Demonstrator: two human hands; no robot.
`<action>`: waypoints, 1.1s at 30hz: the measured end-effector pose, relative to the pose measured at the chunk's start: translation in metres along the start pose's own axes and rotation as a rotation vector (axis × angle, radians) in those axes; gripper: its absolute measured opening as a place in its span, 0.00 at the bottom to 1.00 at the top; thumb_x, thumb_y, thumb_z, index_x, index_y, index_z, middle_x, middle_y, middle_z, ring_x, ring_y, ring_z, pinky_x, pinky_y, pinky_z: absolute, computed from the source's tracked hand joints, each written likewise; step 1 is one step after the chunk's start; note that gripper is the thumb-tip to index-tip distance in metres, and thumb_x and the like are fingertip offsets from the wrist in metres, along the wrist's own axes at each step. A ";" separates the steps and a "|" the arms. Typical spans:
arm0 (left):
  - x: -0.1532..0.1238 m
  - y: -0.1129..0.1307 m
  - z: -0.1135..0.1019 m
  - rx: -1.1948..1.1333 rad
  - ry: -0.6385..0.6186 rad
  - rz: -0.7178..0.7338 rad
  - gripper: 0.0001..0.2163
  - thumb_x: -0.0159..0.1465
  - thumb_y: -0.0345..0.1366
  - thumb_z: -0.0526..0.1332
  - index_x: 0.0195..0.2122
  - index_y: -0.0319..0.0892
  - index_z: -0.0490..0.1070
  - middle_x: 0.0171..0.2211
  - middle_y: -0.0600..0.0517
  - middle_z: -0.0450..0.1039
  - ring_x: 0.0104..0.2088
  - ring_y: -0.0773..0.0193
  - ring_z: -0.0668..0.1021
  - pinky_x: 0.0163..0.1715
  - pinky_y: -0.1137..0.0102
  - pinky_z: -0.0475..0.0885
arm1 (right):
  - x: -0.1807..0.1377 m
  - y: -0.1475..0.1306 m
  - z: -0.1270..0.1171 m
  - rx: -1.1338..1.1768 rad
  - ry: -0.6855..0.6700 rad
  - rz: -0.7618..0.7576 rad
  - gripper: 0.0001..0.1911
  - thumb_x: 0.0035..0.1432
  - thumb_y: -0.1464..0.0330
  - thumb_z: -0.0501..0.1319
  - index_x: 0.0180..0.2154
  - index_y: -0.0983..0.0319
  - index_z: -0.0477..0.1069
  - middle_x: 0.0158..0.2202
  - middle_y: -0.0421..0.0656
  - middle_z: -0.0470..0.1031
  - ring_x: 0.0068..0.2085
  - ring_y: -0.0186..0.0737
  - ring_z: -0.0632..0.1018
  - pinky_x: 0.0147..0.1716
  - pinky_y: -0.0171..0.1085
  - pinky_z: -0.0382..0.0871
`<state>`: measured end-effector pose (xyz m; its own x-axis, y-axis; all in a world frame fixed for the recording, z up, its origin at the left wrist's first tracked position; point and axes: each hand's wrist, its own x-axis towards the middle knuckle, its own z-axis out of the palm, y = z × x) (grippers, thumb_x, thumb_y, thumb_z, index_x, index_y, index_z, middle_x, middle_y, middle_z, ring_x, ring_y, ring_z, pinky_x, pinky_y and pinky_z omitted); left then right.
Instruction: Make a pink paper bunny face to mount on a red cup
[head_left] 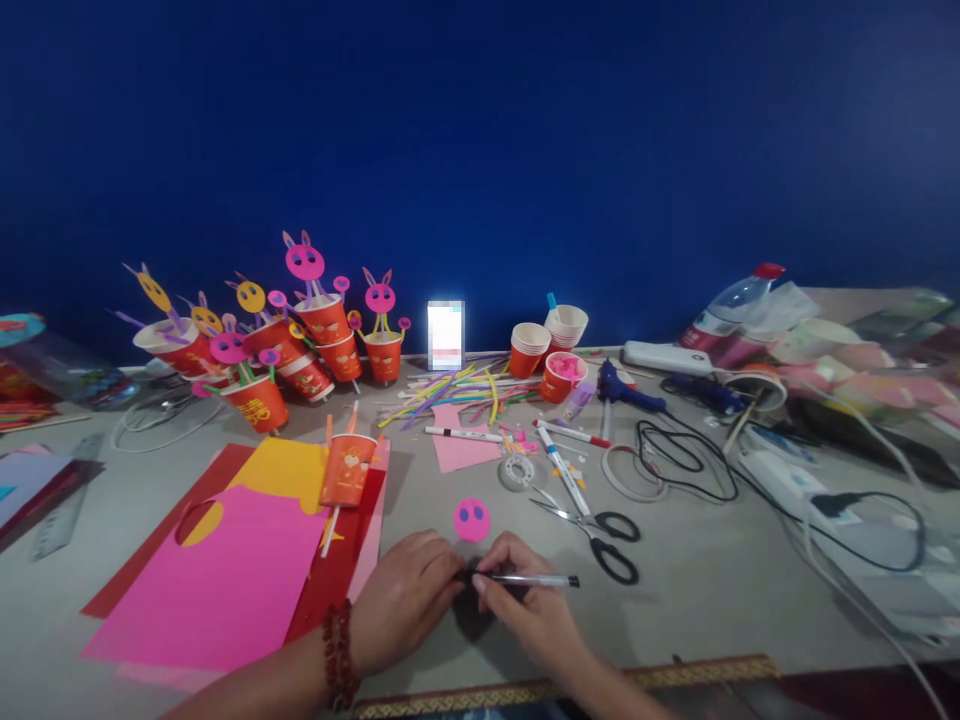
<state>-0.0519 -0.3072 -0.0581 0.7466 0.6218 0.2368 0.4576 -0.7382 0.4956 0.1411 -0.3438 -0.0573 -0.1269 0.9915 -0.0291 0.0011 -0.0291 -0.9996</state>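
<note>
My right hand (529, 610) holds a slim pen (529, 579) with a clear barrel and black end, lying almost level. The fingers of my left hand (409, 590) are closed at the pen's other end, around a dark part that looks like its cap. Whether the cap is on or off is hidden by the fingertips. Just beyond both hands lies a round pink paper face (472, 520) with two purple oval eyes. Scissors (600, 535) with black handles rest open to the right of my right hand.
Pink paper (232, 570) and an upturned red cup (349, 470) lie left. Behind stand cup figures (384, 355), pipe cleaners (465, 395), a lit phone (446, 337) and stacked cups (529, 350). Markers (564, 468), tape (517, 470), a glue gun (626, 390) and a power strip (795, 490) lie right.
</note>
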 end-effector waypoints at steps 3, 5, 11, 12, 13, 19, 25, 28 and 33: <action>-0.001 0.000 0.000 0.020 0.005 0.032 0.06 0.71 0.33 0.50 0.43 0.42 0.65 0.35 0.49 0.72 0.35 0.58 0.72 0.36 0.65 0.69 | 0.000 0.003 0.003 0.084 -0.017 0.042 0.14 0.56 0.57 0.64 0.30 0.60 0.65 0.20 0.35 0.67 0.21 0.31 0.66 0.21 0.30 0.58; -0.001 0.000 0.000 0.023 0.013 0.048 0.07 0.71 0.34 0.49 0.43 0.43 0.65 0.34 0.50 0.73 0.33 0.59 0.73 0.35 0.66 0.69 | 0.001 0.005 0.004 0.138 -0.036 0.072 0.17 0.55 0.55 0.65 0.29 0.60 0.65 0.19 0.33 0.65 0.19 0.29 0.64 0.19 0.29 0.57; -0.002 0.000 0.002 0.007 0.044 0.028 0.10 0.73 0.37 0.46 0.41 0.43 0.65 0.34 0.50 0.75 0.34 0.60 0.76 0.36 0.67 0.70 | 0.005 -0.001 0.000 0.175 -0.056 0.100 0.20 0.52 0.52 0.67 0.29 0.61 0.65 0.19 0.32 0.63 0.17 0.26 0.62 0.17 0.27 0.56; -0.002 0.000 0.002 0.007 0.042 0.026 0.10 0.73 0.37 0.46 0.41 0.43 0.66 0.33 0.51 0.75 0.34 0.61 0.77 0.35 0.68 0.70 | 0.005 -0.002 -0.001 0.167 -0.080 0.104 0.19 0.53 0.53 0.66 0.29 0.61 0.65 0.18 0.32 0.65 0.17 0.26 0.62 0.17 0.27 0.56; -0.002 0.000 0.002 0.008 0.041 0.027 0.10 0.73 0.38 0.47 0.40 0.43 0.66 0.32 0.51 0.75 0.33 0.61 0.77 0.35 0.68 0.70 | 0.005 -0.004 -0.002 0.160 -0.100 0.112 0.19 0.54 0.53 0.66 0.30 0.61 0.65 0.18 0.33 0.66 0.17 0.26 0.62 0.17 0.27 0.56; -0.001 0.002 0.000 0.034 0.027 0.034 0.12 0.73 0.39 0.46 0.39 0.43 0.66 0.30 0.52 0.74 0.32 0.61 0.77 0.34 0.69 0.70 | 0.004 -0.003 0.000 0.185 -0.098 0.184 0.19 0.53 0.52 0.65 0.29 0.60 0.64 0.16 0.33 0.67 0.15 0.26 0.59 0.14 0.27 0.50; 0.002 0.003 -0.002 0.084 0.073 0.028 0.11 0.72 0.35 0.47 0.36 0.42 0.66 0.32 0.49 0.74 0.33 0.59 0.75 0.34 0.65 0.72 | 0.013 -0.014 -0.023 0.159 0.089 0.136 0.14 0.53 0.59 0.62 0.24 0.59 0.62 0.14 0.32 0.63 0.15 0.28 0.61 0.14 0.28 0.48; 0.004 0.001 -0.001 0.096 0.124 0.056 0.07 0.70 0.31 0.50 0.41 0.41 0.67 0.39 0.47 0.76 0.41 0.57 0.76 0.43 0.61 0.73 | 0.027 -0.017 -0.035 0.078 0.113 0.122 0.11 0.56 0.60 0.61 0.28 0.59 0.63 0.17 0.34 0.68 0.16 0.30 0.65 0.15 0.29 0.53; 0.006 0.001 0.000 0.162 0.116 0.086 0.05 0.69 0.30 0.54 0.40 0.40 0.69 0.51 0.46 0.75 0.54 0.56 0.74 0.54 0.59 0.71 | 0.050 -0.005 -0.033 -0.162 -0.022 -0.004 0.03 0.54 0.68 0.61 0.31 0.59 0.67 0.22 0.36 0.70 0.21 0.33 0.69 0.20 0.32 0.60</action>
<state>-0.0469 -0.3039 -0.0564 0.7295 0.5741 0.3717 0.4734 -0.8161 0.3314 0.1672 -0.2895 -0.0541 -0.1485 0.9886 -0.0267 0.1599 -0.0026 -0.9871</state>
